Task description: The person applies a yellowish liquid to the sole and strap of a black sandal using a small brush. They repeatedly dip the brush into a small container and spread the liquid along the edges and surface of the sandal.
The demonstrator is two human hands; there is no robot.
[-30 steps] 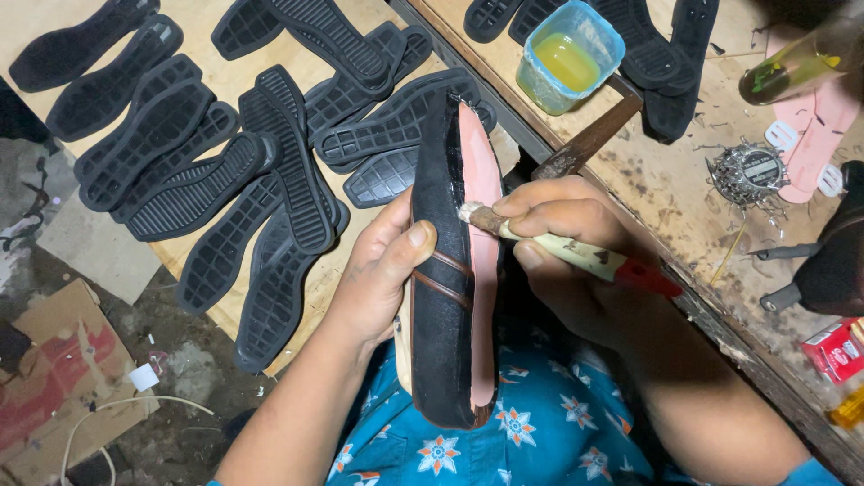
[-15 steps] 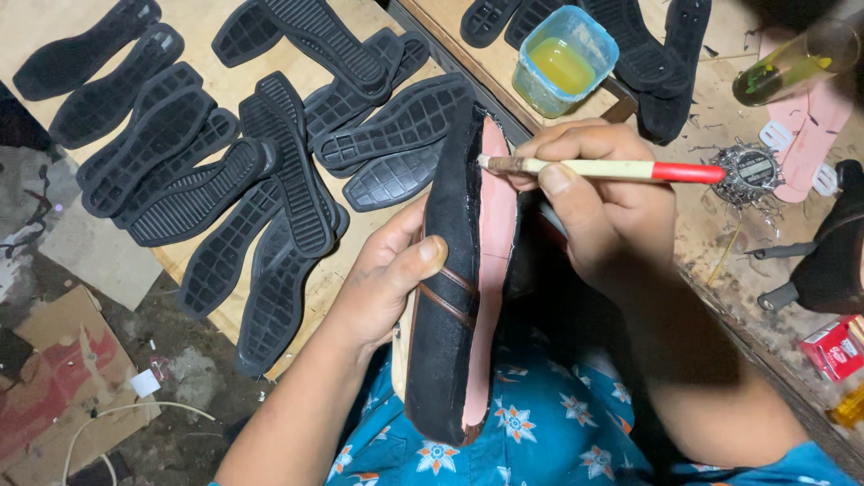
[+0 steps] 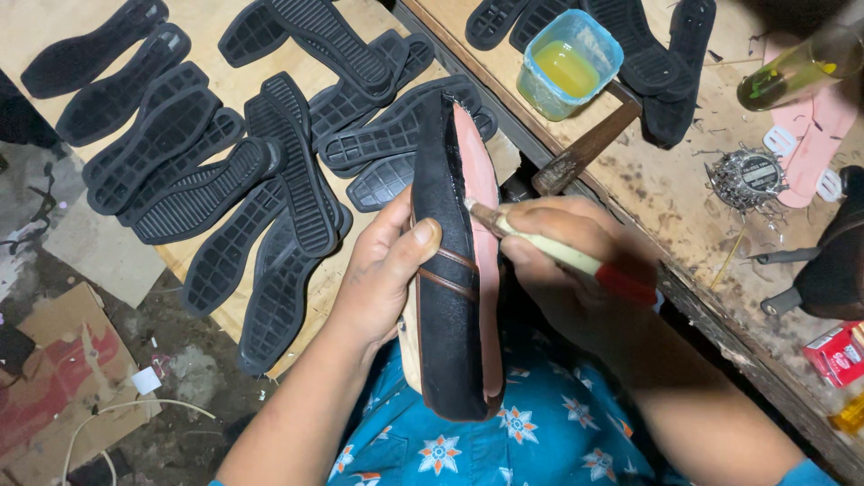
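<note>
Here, my left hand (image 3: 382, 270) is wrapped around the black shoe upper (image 3: 447, 270), thumb pressed flat on its outer side just above the thin brown strap, the other fingers curled out of sight behind it. The shoe stands on edge over my lap, toe end pointing away from me, its pink underside (image 3: 481, 225) turned toward my right hand (image 3: 562, 270).

My right hand has its fingers closed together around a brush (image 3: 562, 256) — pale handle, red at the far end — and the bristle tip touches the pink surface near the upper part of the shoe. The handle slants down and to the right across my knuckles.

Beyond the shoe, on the light wooden board (image 3: 54, 22), lie many black rubber soles (image 3: 270, 180), tread side up, some overlapping. On the worn bench to the right stands a blue plastic tub of yellowish liquid (image 3: 569, 63), and a hammer (image 3: 585, 148) leans just beside it, its head near the top of my right hand. Further right there are pink insoles (image 3: 814, 135), a round tin heaped with small nails (image 3: 747, 175) and a greenish glass bottle (image 3: 796, 72) — all well apart from my hands.
</note>
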